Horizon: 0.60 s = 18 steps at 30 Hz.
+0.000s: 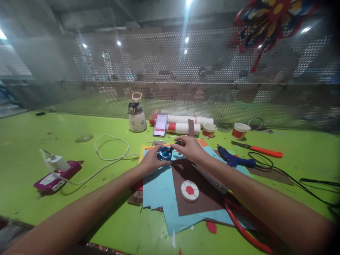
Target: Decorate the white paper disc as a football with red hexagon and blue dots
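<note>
My left hand [152, 160] is wrapped round a small blue round container [165, 153], steadying it above light blue paper [159, 184]. Between the fingers of my right hand [189, 147] is a dark stick-like tool [172, 147], its tip at the container's opening; its exact kind is too small to tell. Dark brown paper [198, 202] lies over the blue sheets below my right forearm. A white disc with a red hexagon [189, 191] rests on the brown paper. Red-handled scissors [239, 221] lie partly hidden under my right forearm.
A blue glue gun [233, 159] and red-handled pliers [261, 150] lie to the right, with black cable. Behind are paper cups [240, 131], stacked cups [183, 128], a phone [160, 124] and a spray bottle [137, 120]. A purple power strip [57, 179] and white cable [106, 163] lie left.
</note>
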Each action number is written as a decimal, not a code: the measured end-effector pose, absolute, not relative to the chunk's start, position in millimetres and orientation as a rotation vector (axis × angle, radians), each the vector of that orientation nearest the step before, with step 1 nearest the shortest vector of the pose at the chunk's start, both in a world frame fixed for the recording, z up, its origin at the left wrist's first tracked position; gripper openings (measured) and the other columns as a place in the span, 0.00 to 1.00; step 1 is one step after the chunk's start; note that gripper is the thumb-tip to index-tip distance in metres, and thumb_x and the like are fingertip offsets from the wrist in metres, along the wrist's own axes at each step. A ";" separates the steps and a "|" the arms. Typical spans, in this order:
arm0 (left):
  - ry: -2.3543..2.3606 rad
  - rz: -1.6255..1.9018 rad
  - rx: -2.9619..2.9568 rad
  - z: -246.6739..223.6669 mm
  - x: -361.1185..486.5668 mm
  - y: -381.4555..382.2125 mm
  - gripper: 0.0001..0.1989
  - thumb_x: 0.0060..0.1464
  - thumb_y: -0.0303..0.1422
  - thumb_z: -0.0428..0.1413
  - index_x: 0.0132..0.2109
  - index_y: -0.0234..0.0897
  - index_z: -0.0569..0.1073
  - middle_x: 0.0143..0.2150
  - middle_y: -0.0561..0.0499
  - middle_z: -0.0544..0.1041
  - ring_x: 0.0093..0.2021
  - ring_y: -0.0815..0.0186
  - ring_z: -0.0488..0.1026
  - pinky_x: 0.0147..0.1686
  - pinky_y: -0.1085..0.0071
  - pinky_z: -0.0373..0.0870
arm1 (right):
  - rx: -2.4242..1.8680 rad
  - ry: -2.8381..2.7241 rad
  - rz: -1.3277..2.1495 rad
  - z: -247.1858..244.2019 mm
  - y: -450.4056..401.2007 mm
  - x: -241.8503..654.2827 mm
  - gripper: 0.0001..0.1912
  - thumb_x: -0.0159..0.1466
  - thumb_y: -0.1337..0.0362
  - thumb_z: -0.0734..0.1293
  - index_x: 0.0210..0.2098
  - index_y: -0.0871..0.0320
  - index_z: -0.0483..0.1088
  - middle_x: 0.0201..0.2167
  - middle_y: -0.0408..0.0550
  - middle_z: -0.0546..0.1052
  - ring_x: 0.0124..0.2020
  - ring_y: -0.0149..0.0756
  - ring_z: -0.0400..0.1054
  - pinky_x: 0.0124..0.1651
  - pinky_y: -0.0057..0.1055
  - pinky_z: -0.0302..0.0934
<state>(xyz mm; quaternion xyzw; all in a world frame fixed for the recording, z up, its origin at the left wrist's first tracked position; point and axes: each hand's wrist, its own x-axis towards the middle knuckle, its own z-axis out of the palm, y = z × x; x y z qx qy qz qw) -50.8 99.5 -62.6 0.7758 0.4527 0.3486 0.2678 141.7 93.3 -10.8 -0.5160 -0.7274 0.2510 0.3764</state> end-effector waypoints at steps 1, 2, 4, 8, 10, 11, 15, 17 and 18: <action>1.210 0.964 2.117 -59.7 -52.5 95.9 0.28 0.42 0.34 0.67 0.53 0.41 0.71 0.53 0.46 0.76 0.50 0.53 0.75 0.49 0.58 0.72 | -1.288 -1.874 0.630 -9.5 90.4 138.1 0.14 0.61 0.59 0.68 0.38 0.65 0.75 0.25 0.49 0.77 0.25 0.35 0.71 0.28 0.29 0.63; 1.199 0.991 2.142 -55.8 -54.6 90.6 0.28 0.43 0.34 0.67 0.52 0.42 0.70 0.54 0.47 0.76 0.51 0.53 0.75 0.48 0.59 0.72 | -1.250 -1.889 0.617 -7.2 85.0 135.5 0.13 0.62 0.59 0.67 0.35 0.64 0.76 0.25 0.49 0.77 0.25 0.34 0.71 0.29 0.29 0.63; 1.178 1.048 2.191 -47.1 -59.5 75.6 0.27 0.45 0.32 0.66 0.53 0.43 0.69 0.55 0.48 0.75 0.52 0.55 0.74 0.48 0.60 0.71 | -1.162 -1.915 0.585 -0.6 67.8 132.8 0.12 0.63 0.59 0.66 0.35 0.63 0.76 0.27 0.48 0.78 0.27 0.33 0.71 0.32 0.29 0.64; 1.162 1.169 2.282 -34.2 -69.4 38.0 0.26 0.48 0.32 0.65 0.54 0.43 0.67 0.53 0.47 0.75 0.51 0.56 0.73 0.50 0.58 0.70 | -1.007 -1.922 0.530 12.3 24.2 131.5 0.10 0.62 0.60 0.68 0.40 0.59 0.75 0.35 0.48 0.79 0.36 0.33 0.71 0.40 0.32 0.65; 1.166 1.221 2.315 -32.1 -75.1 19.7 0.26 0.49 0.32 0.64 0.54 0.42 0.66 0.52 0.46 0.75 0.51 0.56 0.72 0.51 0.58 0.69 | -0.926 -1.919 0.548 16.4 5.8 129.4 0.09 0.62 0.62 0.69 0.41 0.58 0.74 0.38 0.48 0.79 0.38 0.33 0.72 0.42 0.32 0.66; 1.171 1.241 2.328 -31.7 -78.4 10.9 0.25 0.50 0.32 0.64 0.54 0.42 0.66 0.51 0.46 0.75 0.51 0.57 0.72 0.50 0.58 0.69 | -0.899 -1.924 0.559 18.2 -1.8 127.6 0.09 0.62 0.62 0.69 0.41 0.58 0.74 0.38 0.48 0.79 0.38 0.34 0.72 0.42 0.32 0.66; 1.237 1.302 2.366 -30.5 -94.3 -25.6 0.23 0.52 0.33 0.63 0.53 0.41 0.65 0.49 0.46 0.74 0.49 0.58 0.72 0.49 0.61 0.70 | -0.820 -2.015 0.521 26.4 -24.3 115.8 0.05 0.62 0.66 0.69 0.38 0.58 0.74 0.34 0.46 0.78 0.35 0.33 0.71 0.38 0.30 0.65; 1.289 1.327 2.424 -28.0 -103.1 -45.4 0.22 0.54 0.32 0.61 0.54 0.41 0.65 0.50 0.45 0.74 0.50 0.57 0.72 0.48 0.62 0.70 | -0.744 -2.067 0.509 32.3 -33.6 108.5 0.05 0.62 0.67 0.69 0.39 0.59 0.74 0.33 0.45 0.77 0.33 0.31 0.71 0.37 0.28 0.65; 1.311 1.326 2.467 -26.3 -107.8 -55.7 0.22 0.55 0.32 0.61 0.55 0.41 0.64 0.50 0.45 0.73 0.51 0.57 0.71 0.49 0.61 0.70 | -0.711 -2.091 0.507 35.7 -38.1 104.3 0.06 0.62 0.67 0.69 0.39 0.59 0.74 0.32 0.45 0.77 0.32 0.30 0.70 0.36 0.27 0.64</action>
